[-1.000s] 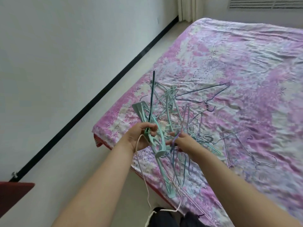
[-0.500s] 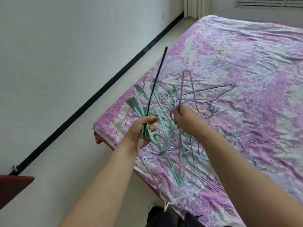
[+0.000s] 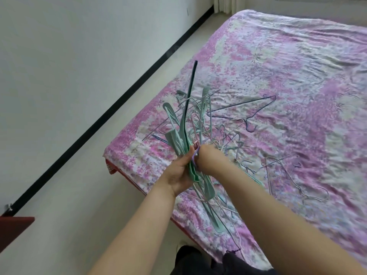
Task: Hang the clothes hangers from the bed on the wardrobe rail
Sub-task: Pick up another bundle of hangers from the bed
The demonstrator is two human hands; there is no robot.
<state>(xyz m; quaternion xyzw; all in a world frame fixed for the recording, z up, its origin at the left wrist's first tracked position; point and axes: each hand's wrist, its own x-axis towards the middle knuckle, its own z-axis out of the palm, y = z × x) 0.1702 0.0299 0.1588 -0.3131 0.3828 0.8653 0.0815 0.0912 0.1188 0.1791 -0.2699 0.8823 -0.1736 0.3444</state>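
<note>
A: Head view, the only one. What has the left hand [image 3: 179,171] got?

B: A bunch of mint-green plastic hangers [image 3: 178,133], gripped near the middle, fingers curled round them. A dark green hanger [image 3: 189,96] is in the same grip, seen edge-on, sticking up and away over the bed. The green ends fan out above the hand and trail below it towards the bed edge.

A: And the right hand [image 3: 208,161]?

B: It is pressed right up against the left one, fingers curled at a purple hanger hook [image 3: 193,158] between the two hands. It seems to pinch that hook, though the fingertips are mostly hidden behind the bundle.

A: Where are the other hangers?

B: On the bed [image 3: 297,76], which has a pink and white floral sheet. A tangle of thin wire hangers [image 3: 224,133] lies just beyond the hands, near the bed's near corner. A dark blue wire hanger [image 3: 244,106] lies flat further out, and a pale wire hanger [image 3: 309,191] lies to the right, apart from the tangle.

A: Anything round the bed?

B: A pale floor [image 3: 79,195] on the left, a white wall [image 3: 59,56] with a black skirting strip [image 3: 119,108], and a dark red furniture corner [image 3: 14,229] at the lower left edge.
</note>
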